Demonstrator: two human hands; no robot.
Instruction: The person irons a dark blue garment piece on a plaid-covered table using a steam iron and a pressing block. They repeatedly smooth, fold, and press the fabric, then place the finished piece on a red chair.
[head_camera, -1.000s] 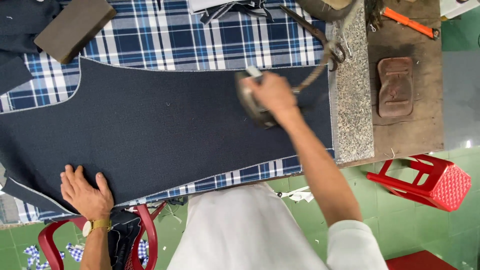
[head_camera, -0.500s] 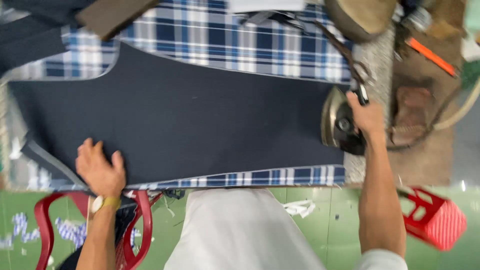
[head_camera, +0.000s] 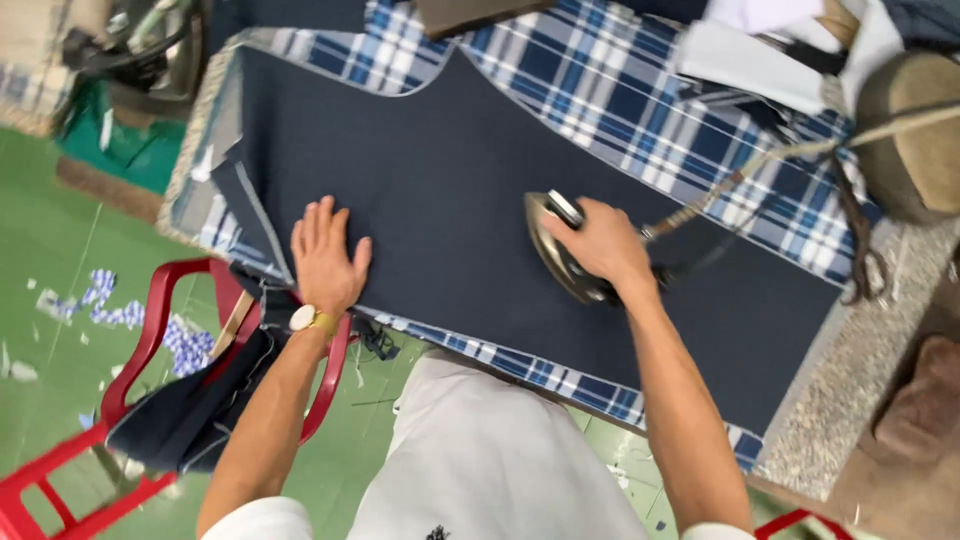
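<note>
A large piece of dark navy fabric (head_camera: 440, 180) lies flat on a table padded with blue and white plaid cloth (head_camera: 620, 90). My right hand (head_camera: 600, 245) grips the handle of a metal clothes iron (head_camera: 555, 250) that rests on the navy fabric near its middle. A braided cord (head_camera: 740, 180) runs from the iron up to the right. My left hand (head_camera: 325, 255), with a gold wristwatch, lies flat with fingers spread on the fabric's near left edge.
A red plastic chair (head_camera: 150, 340) with dark cloth draped on it stands at the lower left on a green floor strewn with scraps. A speckled stone slab (head_camera: 850, 390) ends the table at right. A tan rounded pad (head_camera: 915, 130) and folded cloth (head_camera: 760, 60) lie at the upper right.
My right hand has brought the iron from the table's right end back to the middle of the navy fabric. My left hand stays flat on the near edge. The view has swung left.
</note>
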